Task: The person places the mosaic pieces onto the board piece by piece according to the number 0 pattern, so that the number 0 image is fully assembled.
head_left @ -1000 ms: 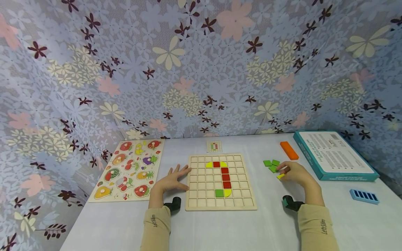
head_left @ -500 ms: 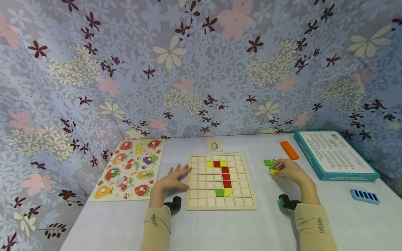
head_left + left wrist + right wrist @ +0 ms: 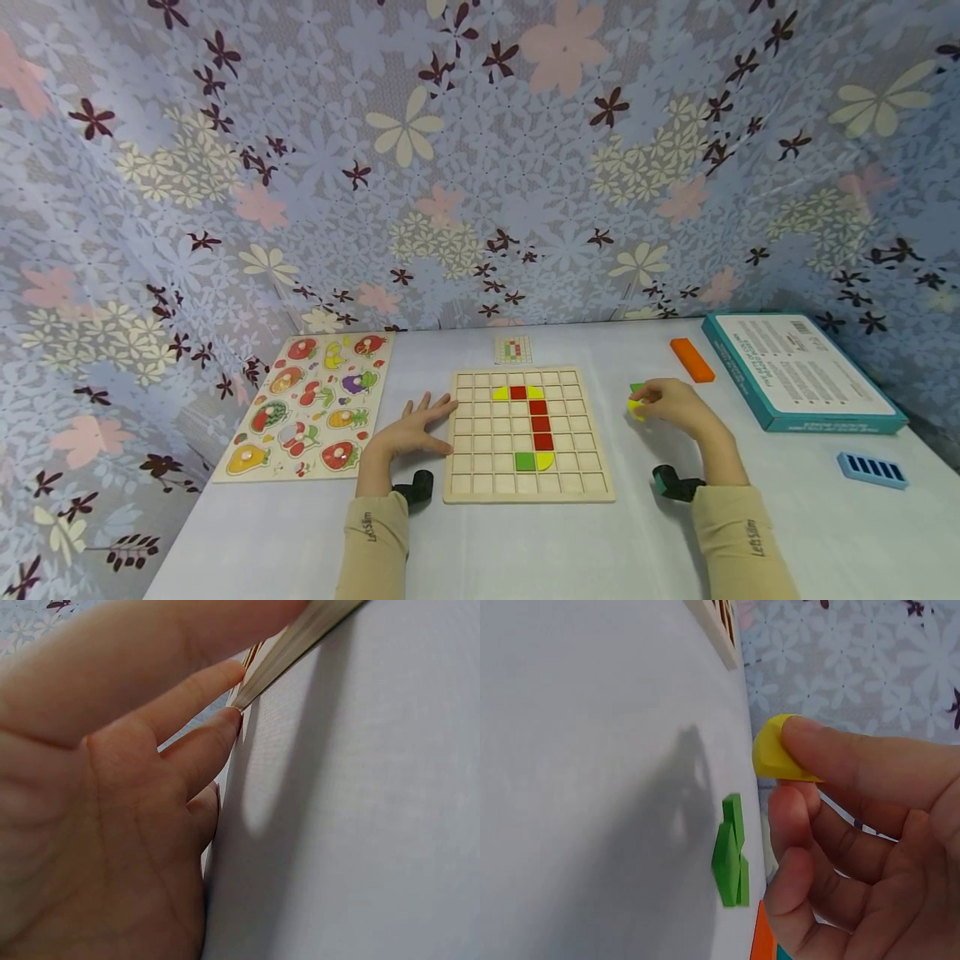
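Observation:
My right hand (image 3: pixel 678 407) pinches a yellow quarter-round block (image 3: pixel 772 752) between thumb and fingers, lifted above the table to the right of the board. Below it lie several green square tiles (image 3: pixel 730 859), mostly covered by the hand in the head view. With fingers spread, my left hand (image 3: pixel 411 429) touches the left edge of the wooden grid board (image 3: pixel 480 483). Set in the board are red squares (image 3: pixel 540 423), yellow quarter-round pieces (image 3: pixel 545 460) and one green square (image 3: pixel 525 461). A small pattern card (image 3: pixel 513 349) lies behind the board.
On the left lies a fruit puzzle board (image 3: pixel 303 408). An orange block (image 3: pixel 692 360) and a teal box (image 3: pixel 802 371) sit at the back right, with a blue slotted block (image 3: pixel 872 470) nearer the front. A floral cloth (image 3: pixel 480 167) hangs behind the table.
The right hand has picked up the yellow block and carried it left, over the green tiles toward the board. The left hand stays in place.

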